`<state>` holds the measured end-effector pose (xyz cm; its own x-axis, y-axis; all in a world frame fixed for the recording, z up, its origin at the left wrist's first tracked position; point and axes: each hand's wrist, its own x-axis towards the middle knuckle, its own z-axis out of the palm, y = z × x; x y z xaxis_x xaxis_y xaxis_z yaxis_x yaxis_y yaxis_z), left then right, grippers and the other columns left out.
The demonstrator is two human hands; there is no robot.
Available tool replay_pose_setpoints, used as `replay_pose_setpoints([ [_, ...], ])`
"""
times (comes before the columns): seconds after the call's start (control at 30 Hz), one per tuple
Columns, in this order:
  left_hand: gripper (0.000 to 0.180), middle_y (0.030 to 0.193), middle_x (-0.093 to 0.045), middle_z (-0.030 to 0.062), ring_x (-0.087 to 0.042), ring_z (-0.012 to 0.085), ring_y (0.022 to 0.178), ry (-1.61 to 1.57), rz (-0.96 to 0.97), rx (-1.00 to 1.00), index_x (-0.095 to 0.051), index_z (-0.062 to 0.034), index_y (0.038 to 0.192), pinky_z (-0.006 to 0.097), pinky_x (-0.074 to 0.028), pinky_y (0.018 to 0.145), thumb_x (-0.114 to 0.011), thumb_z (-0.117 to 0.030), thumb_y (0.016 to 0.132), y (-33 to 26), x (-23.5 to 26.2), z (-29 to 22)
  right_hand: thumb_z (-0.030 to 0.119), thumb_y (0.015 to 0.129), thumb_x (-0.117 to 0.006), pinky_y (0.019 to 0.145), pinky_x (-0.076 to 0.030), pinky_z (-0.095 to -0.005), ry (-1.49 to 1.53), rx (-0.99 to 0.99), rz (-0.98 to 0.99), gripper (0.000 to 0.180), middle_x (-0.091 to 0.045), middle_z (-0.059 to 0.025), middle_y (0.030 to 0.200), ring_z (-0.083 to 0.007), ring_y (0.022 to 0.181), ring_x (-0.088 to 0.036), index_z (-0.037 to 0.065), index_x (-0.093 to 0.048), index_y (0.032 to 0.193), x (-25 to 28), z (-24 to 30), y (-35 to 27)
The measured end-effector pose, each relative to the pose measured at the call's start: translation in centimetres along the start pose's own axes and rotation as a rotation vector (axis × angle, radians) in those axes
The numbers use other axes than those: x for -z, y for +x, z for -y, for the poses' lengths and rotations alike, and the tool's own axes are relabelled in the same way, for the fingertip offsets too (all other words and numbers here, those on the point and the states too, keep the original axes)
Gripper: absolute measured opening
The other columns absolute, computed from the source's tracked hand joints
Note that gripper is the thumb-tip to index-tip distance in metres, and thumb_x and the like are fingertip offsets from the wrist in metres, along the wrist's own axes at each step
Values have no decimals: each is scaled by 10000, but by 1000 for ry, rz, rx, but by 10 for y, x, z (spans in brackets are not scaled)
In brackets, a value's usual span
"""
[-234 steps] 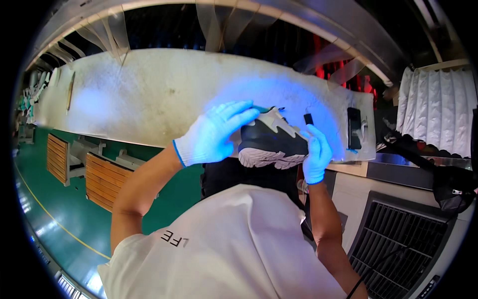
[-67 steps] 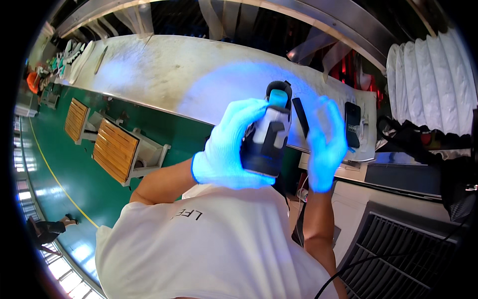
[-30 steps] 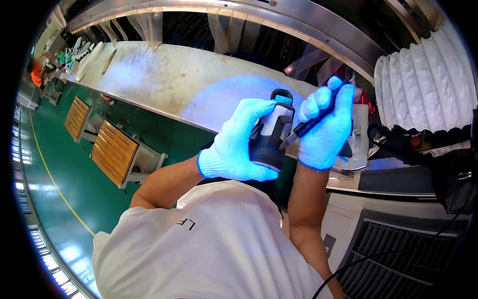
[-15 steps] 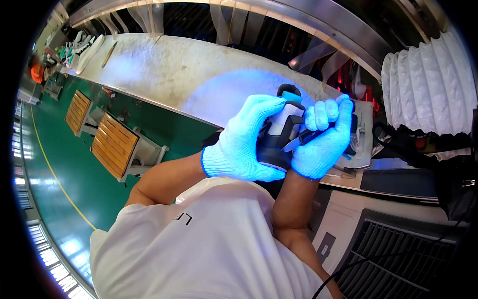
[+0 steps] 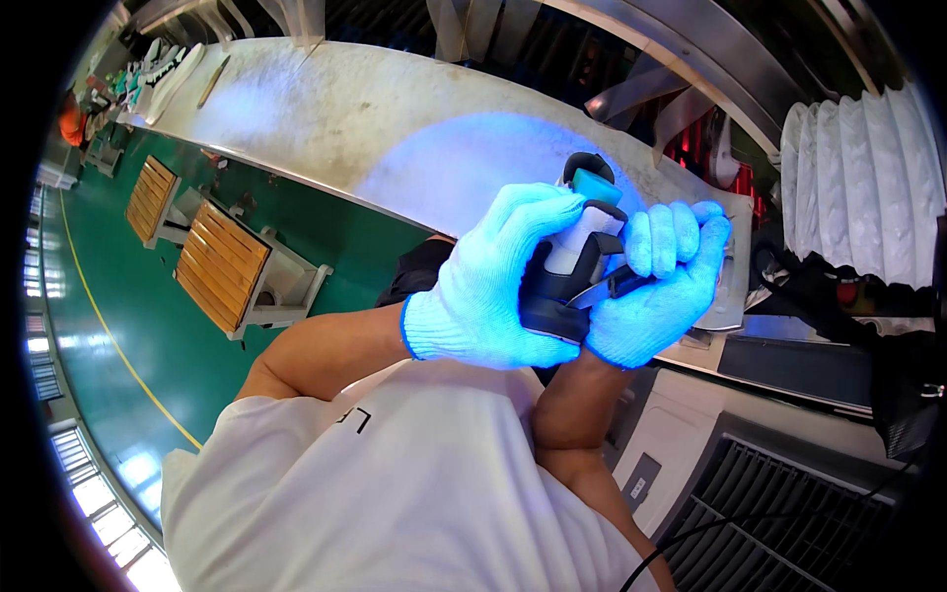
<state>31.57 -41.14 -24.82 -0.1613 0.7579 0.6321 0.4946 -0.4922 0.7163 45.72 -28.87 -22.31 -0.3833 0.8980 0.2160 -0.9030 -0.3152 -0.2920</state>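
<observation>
Green floor, pale bench, and a shoe caught between two gloved hands

Bright windows (image 5: 89, 483) curve along the lower left edge, beside the glossy green floor (image 5: 128, 306). Two slatted wooden tops on pale frames stand there, the smaller one (image 5: 152, 200) farther off and the larger one (image 5: 222, 264) nearer the person. Above them, at the far end of the bench (image 5: 330, 128), sits a cluster of white, black and green footwear (image 5: 153, 77), too small to tell piece by piece, with a slim pointed stick (image 5: 213, 82) lying just to its right.

Toward the middle, a broad pool of blue light (image 5: 444, 158) falls on the bench. In front of it, the left hand (image 5: 493, 281), in a knitted glove, is wrapped firmly around a black and light-grey shoe (image 5: 569, 249), thumb low and fingers high. A teal patch (image 5: 595, 187) shows near the shoe's dark upper rim. The shoe is held up off the bench, close before the person's white shirt (image 5: 365, 483).

To its right, the right hand (image 5: 661, 276), also gloved, is closed around the dark handle of a knife (image 5: 592, 294). The blade points left at the shoe's lower part; whether it touches cannot be told.

Farther right hangs a ribbed white hose (image 5: 858, 187), above a black bag (image 5: 888, 390) and a dark grille (image 5: 769, 493).
</observation>
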Motion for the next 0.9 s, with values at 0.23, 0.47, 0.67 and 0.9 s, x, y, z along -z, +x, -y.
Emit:
replay_pose_setpoints([
  [0.23, 1181, 1512, -528, 252, -638, 399, 1360, -34, 31, 19, -469, -32, 1603, 500, -569, 1102, -1103, -291, 641, -3, 6, -6, 345, 1248, -407, 473, -277, -291, -102, -42, -48, 538, -331, 20, 628, -110, 518, -295, 168, -438, 741, -13, -2, -10],
  [0.47, 1163, 1486, -568, 251, -654, 454, 1315, 7, -68, 6, -520, -57, 1563, 512, -595, 1064, -1066, -246, 554, -8, -2, -1, 281, 1199, -547, 455, -291, -307, -667, 202, -192, 514, -384, 16, 592, -104, 472, -339, 168, -401, 720, -33, -18, -3],
  [0.67, 1212, 1514, -553, 202, -606, 391, 1406, 51, 100, 7, -438, -52, 1615, 514, -517, 1176, -1080, -245, 604, -3, 47, 13, 391, 1190, -576, 562, -333, -293, -405, 143, -144, 433, -395, 28, 671, -97, 578, -381, 150, -503, 837, -51, -44, 30],
  [0.9, 1408, 1701, -429, 176, -456, 362, 1584, -205, -28, 429, -266, -58, 1746, 533, -415, 1289, -1101, -184, 620, -55, 108, 29, 462, 1191, -558, 497, -386, -303, -333, -80, -169, 327, -475, 38, 720, -110, 556, -453, 154, -601, 1087, 19, -41, -1],
])
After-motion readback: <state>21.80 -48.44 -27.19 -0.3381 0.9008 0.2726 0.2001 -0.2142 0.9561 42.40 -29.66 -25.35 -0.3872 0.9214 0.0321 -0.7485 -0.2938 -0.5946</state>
